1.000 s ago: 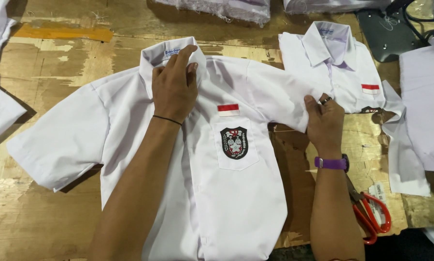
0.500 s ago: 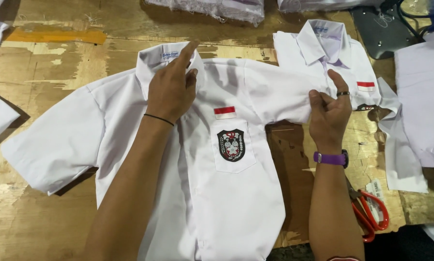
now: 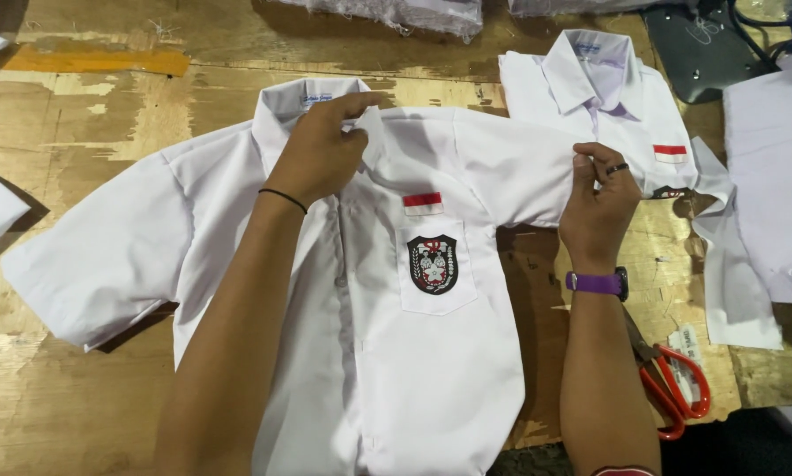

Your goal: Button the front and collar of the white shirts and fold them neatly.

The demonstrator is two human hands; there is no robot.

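Observation:
A white short-sleeved shirt lies spread face up on the worn wooden table. It has a chest pocket with a dark shield badge and a small red and white patch above it. My left hand, with a thin black band at the wrist, grips the shirt's collar at the neck. My right hand, with a ring and a purple wristwatch, pinches the hem of the shirt's right-side sleeve, which is stretched out sideways.
A second folded white shirt lies at the back right. Red-handled scissors rest by my right forearm. More white cloth covers the right edge, and other white pieces lie at the left edge. A dark object sits at the top right.
My left hand went from lying flat on the collar to gripping it. My right hand moved up and now pinches the sleeve's hem, pulling it straight.

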